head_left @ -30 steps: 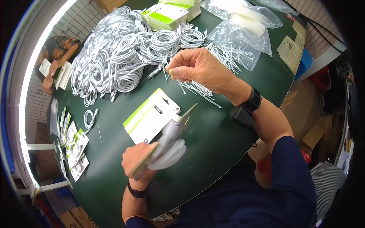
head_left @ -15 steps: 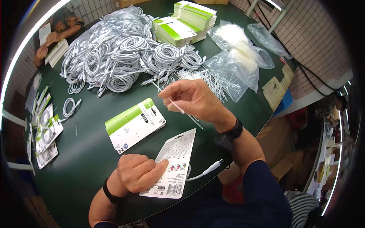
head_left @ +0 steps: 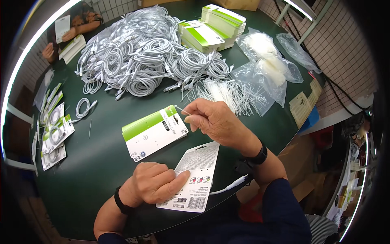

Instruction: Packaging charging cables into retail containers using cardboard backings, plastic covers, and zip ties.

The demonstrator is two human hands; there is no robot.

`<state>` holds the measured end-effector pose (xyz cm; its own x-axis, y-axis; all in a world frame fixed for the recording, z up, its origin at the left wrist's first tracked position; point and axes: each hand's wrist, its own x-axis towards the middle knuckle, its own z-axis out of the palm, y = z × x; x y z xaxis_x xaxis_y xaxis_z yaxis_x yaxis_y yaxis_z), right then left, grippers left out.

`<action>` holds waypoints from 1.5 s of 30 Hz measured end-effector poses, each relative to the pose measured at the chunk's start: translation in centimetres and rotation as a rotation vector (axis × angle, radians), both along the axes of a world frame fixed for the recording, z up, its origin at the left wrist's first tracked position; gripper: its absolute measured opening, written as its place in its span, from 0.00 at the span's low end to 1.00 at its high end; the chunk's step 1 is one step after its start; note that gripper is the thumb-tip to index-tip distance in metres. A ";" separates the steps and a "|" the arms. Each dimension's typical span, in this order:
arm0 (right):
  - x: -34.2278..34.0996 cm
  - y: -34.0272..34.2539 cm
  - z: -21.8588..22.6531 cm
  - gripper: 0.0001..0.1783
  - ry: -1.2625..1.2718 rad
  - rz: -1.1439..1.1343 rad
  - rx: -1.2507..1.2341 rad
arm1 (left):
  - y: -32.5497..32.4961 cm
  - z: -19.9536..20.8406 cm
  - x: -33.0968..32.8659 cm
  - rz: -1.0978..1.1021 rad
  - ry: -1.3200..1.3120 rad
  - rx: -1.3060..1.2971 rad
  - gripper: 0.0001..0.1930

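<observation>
My left hand presses down on a white backing card lying face down near the table's front edge. A white cable end sticks out from under the card on its right. My right hand hovers above the card and pinches a thin white cable tie between thumb and fingers. A small stack of green-and-white cards lies just left of that hand.
A big heap of coiled white cables fills the far side of the dark green table. Loose white ties, plastic bags and card stacks lie behind. Packed cables sit at left. Another person's hands work far left.
My right hand has drawn back from the tie pile with one tie. My left hand has laid the card flat on the table and holds it down.
</observation>
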<state>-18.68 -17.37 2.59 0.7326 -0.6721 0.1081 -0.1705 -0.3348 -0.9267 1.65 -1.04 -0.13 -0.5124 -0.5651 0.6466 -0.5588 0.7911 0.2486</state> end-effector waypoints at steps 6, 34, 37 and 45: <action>-0.2 0.0 -0.7 0.07 0.028 -0.016 -0.274 | -0.3 -0.5 -0.3 0.000 0.048 -0.091 0.22; -0.3 2.0 1.5 0.16 -0.413 0.511 -0.206 | 0.5 -0.7 -1.0 -0.023 0.031 -0.209 0.21; -0.3 2.1 1.5 0.16 -0.416 0.487 -0.233 | 0.4 -0.4 -0.9 -0.031 0.011 -0.213 0.22; 0.0 2.5 1.3 0.15 -0.378 0.478 -0.210 | 0.5 -0.5 -0.8 -0.023 0.013 -0.219 0.21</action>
<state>-18.65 -14.88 3.91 0.8316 -0.2171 0.5112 0.3683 -0.4734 -0.8001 0.84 -0.59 -0.61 -0.5140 -0.3986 0.7596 -0.5380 0.8395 0.0765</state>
